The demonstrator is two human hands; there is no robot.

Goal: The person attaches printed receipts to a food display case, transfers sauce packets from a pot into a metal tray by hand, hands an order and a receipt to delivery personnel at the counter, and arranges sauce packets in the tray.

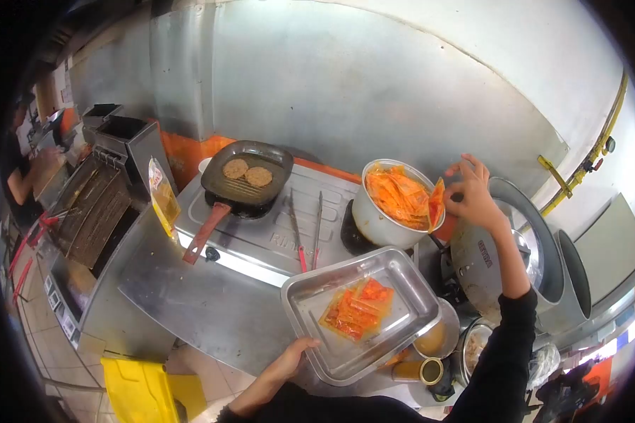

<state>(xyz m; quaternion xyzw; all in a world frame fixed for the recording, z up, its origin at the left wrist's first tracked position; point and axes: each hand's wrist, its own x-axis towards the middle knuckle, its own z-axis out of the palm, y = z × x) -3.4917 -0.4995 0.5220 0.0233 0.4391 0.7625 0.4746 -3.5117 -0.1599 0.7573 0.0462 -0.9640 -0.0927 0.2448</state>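
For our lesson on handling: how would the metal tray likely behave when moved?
The metal tray will probably stay stiff, given its raised walls. The orange food inside may slide on the smooth bottom. With the left hand holding one side, the tray could tip.

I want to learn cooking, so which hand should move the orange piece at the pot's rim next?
Probably the right hand: it seems to pinch the orange piece beside the pot, while the left hand holds the metal tray.

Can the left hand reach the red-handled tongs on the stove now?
Probably not freely: the left hand holds the metal tray, whose corner seems to lie between it and the tongs.
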